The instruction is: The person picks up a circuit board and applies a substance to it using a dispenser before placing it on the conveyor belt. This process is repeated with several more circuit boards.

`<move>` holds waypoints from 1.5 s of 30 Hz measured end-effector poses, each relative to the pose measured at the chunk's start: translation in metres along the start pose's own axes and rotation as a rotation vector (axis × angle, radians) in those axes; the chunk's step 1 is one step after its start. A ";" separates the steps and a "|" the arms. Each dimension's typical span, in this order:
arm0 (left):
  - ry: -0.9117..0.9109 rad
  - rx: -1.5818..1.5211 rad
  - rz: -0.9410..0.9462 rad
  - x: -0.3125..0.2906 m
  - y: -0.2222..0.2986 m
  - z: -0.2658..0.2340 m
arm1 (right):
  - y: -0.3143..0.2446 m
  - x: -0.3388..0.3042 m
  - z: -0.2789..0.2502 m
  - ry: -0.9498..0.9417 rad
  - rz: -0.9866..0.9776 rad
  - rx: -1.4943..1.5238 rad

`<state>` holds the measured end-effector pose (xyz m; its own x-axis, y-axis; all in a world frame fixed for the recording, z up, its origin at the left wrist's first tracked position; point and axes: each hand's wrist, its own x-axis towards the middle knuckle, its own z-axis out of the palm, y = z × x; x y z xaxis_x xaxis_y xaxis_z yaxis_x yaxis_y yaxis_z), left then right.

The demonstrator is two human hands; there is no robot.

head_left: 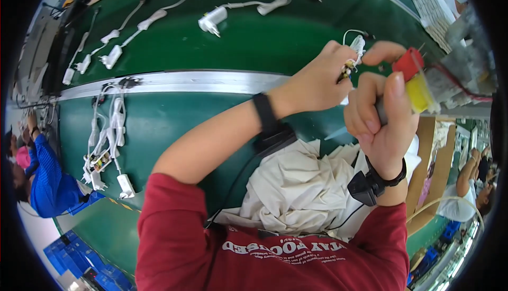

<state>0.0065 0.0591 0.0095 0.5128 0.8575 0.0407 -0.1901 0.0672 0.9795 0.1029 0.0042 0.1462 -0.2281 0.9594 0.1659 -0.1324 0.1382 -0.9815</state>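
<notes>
My left hand [321, 79] is closed on a small circuit board [347, 71] with electronic parts on it. A bundled white cable [359, 46] rises beside its fingertips. Just to the right, my right hand [389, 108] is raised with its fingers curled and thumb up. Something grey shows between those fingers and the palm, too hidden to name. A red block [408, 63] meets the thumb and index finger of this hand. Below the block is a yellow part [419, 94] behind clear plastic; whether the hand grips the block I cannot tell.
White plug adapters with cords, one adapter [212, 21] among them, lie on the far green surface [238, 53]. A metal rail [196, 82] crosses the bench. Tangled white cords [108, 127] lie at left. Crumpled white cloth [296, 185] covers my lap; a cardboard box [428, 169] stands right.
</notes>
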 end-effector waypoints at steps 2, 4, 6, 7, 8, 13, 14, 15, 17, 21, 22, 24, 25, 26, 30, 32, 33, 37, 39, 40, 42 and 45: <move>0.071 0.667 0.141 0.028 -0.003 -0.013 | -0.007 -0.003 0.008 0.010 0.023 0.022; 0.144 1.332 0.267 0.042 0.006 -0.024 | -0.018 -0.005 0.011 0.004 0.016 0.040; 0.257 1.369 0.347 0.032 0.047 -0.032 | -0.026 -0.007 0.004 0.036 0.059 0.119; 0.372 1.377 0.418 0.022 0.067 -0.039 | -0.028 -0.006 0.000 0.052 0.083 0.161; 0.491 1.379 0.483 0.008 0.085 -0.048 | -0.034 -0.006 0.000 0.049 0.072 0.180; 0.747 2.066 0.184 -0.024 0.101 -0.145 | -0.048 -0.007 0.002 0.006 0.072 0.138; 0.696 1.889 0.046 -0.029 0.104 -0.144 | -0.049 -0.008 0.002 0.008 0.076 0.135; 0.637 1.701 -0.083 -0.032 0.107 -0.138 | -0.049 -0.009 0.001 0.016 0.084 0.126; 0.565 1.503 -0.206 -0.038 0.107 -0.122 | -0.048 -0.009 0.001 0.032 0.081 0.126; 0.443 -0.059 -0.270 -0.051 0.081 -0.058 | -0.033 -0.003 -0.015 0.066 0.067 0.119; 0.316 -0.599 -0.351 -0.055 0.068 -0.044 | -0.028 0.000 -0.019 0.062 0.057 0.129; 0.258 -0.567 -0.398 -0.064 0.048 -0.011 | -0.016 0.008 -0.027 0.090 0.072 0.113; 0.226 -0.507 -0.416 -0.069 0.041 0.003 | -0.011 0.011 -0.028 0.104 0.040 0.060; 0.194 -0.449 -0.430 -0.070 0.031 0.014 | -0.004 0.013 -0.030 0.113 0.010 0.006; -0.020 -0.545 -0.481 -0.066 -0.003 0.028 | 0.012 0.017 -0.030 0.183 0.038 -0.082; -0.036 -0.569 -0.454 -0.064 -0.014 0.029 | 0.022 0.017 -0.034 0.185 0.070 -0.099; -0.042 -0.570 -0.418 -0.064 -0.017 0.028 | 0.027 0.019 -0.034 0.179 0.082 -0.100; -0.101 -0.578 -0.383 -0.060 -0.022 0.022 | 0.040 0.022 -0.035 0.150 0.126 -0.091; -0.122 -0.579 -0.382 -0.061 -0.029 0.018 | 0.047 0.022 -0.034 0.130 0.142 -0.079; -0.123 -0.597 -0.360 -0.062 -0.033 0.017 | 0.050 0.023 -0.034 0.120 0.149 -0.072; -0.127 -0.628 -0.315 -0.064 -0.039 0.014 | 0.055 0.023 -0.033 0.103 0.160 -0.058; -0.132 -0.652 -0.304 -0.065 -0.042 0.014 | 0.058 0.025 -0.034 0.082 0.170 -0.040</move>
<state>-0.0070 -0.0063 -0.0315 0.7115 0.6864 -0.1504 -0.4616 0.6179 0.6364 0.1222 0.0441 0.0906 -0.1646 0.9863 -0.0098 -0.0601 -0.0200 -0.9980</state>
